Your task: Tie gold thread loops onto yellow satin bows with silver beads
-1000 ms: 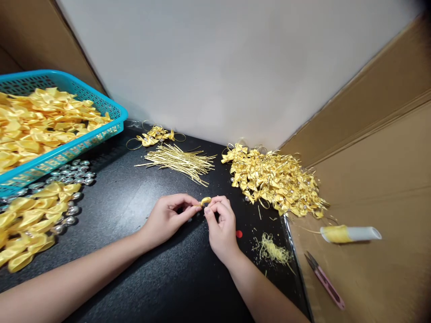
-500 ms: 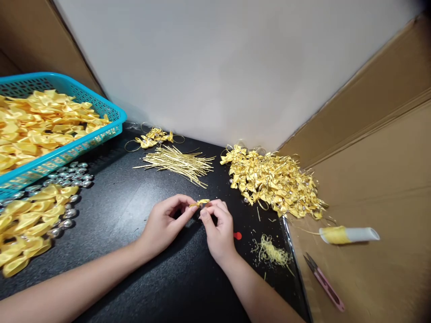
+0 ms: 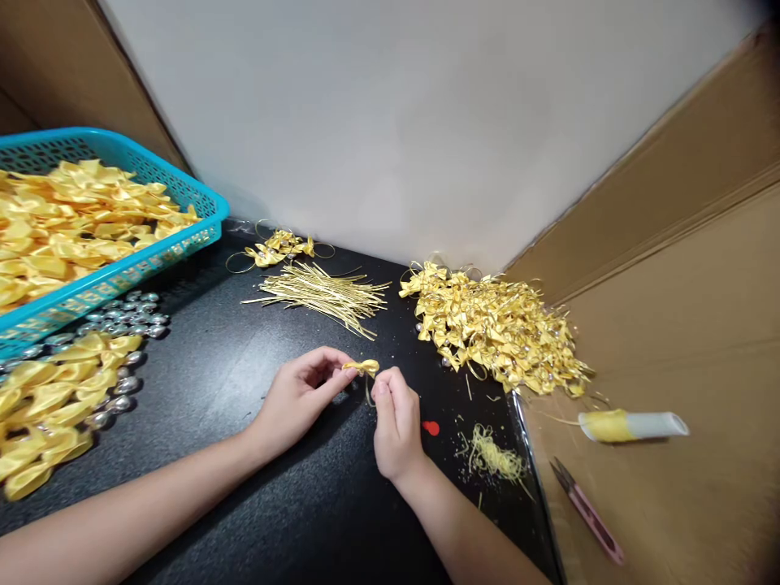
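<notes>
My left hand (image 3: 305, 398) pinches a small yellow satin bow (image 3: 364, 367) between thumb and forefinger, just above the black tabletop. From the bow a thin gold tie (image 3: 368, 393) curves down towards my right hand (image 3: 396, 426). The right fingers are closed together beside the bow, on the tie as far as it shows; its end is hidden by them. Beyond the hands lies a bundle of loose gold ties (image 3: 322, 294). Loose yellow bows (image 3: 52, 398) lie at the left, next to silver beads (image 3: 125, 386).
A turquoise basket (image 3: 213, 213) full of yellow bows stands at back left. Bows with wire loops lie in a small group (image 3: 280, 248) and a large heap (image 3: 493, 325). Thread scraps (image 3: 495, 455), a red spot (image 3: 431, 427), pink snips (image 3: 588, 512) and a thread-wound tube (image 3: 634, 425) are at right.
My right hand has drawn slightly away from the bow, its fingers more closed. The bow now shows more fully in my left fingers, with the thin tie visible below it.
</notes>
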A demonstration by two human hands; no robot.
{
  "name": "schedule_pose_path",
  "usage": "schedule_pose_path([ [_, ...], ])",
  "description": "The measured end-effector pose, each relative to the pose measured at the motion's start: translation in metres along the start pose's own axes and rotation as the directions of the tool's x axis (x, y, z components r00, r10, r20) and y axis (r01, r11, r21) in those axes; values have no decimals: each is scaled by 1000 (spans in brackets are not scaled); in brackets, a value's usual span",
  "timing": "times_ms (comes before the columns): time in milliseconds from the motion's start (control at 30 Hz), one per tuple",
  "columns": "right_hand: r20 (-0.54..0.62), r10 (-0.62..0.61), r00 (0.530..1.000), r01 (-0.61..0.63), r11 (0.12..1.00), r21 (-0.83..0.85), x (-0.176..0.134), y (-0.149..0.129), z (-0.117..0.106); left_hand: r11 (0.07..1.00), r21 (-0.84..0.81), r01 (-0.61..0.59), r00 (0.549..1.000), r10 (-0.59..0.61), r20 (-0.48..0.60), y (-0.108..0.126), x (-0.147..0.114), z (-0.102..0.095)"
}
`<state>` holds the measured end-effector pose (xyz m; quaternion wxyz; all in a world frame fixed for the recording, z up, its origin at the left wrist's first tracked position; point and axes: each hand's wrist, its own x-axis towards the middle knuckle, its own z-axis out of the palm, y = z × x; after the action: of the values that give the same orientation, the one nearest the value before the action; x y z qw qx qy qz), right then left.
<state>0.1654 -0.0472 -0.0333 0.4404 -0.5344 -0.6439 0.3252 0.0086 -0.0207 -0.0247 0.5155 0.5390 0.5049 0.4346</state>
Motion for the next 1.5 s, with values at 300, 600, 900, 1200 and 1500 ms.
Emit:
schedule_pose_path([
  [300, -158, -158, 975, 148, 986, -77, 3, -4, -2, 1000, -26, 6, 1000, -6, 11, 0, 1, 1],
  [600, -163, -168, 972, 172, 985, 10, 4, -2, 0, 1000, -23, 6, 999, -5, 44, -2, 2, 0],
  [900, -108, -162, 981, 170, 983, 68, 6, -3, -2, 1000, -12, 15, 998, -14, 66, 0, 1, -1],
  [1200, -108, -204, 973, 210, 977, 44, 6, -4, -4, 1000, -16, 19, 998, -18, 55, 0, 0, -1],
  [1500, -106, -199, 974, 203, 979, 19, 6, -6, -5, 1000, -22, 4, 999, -3, 42, 1, 1, 0],
])
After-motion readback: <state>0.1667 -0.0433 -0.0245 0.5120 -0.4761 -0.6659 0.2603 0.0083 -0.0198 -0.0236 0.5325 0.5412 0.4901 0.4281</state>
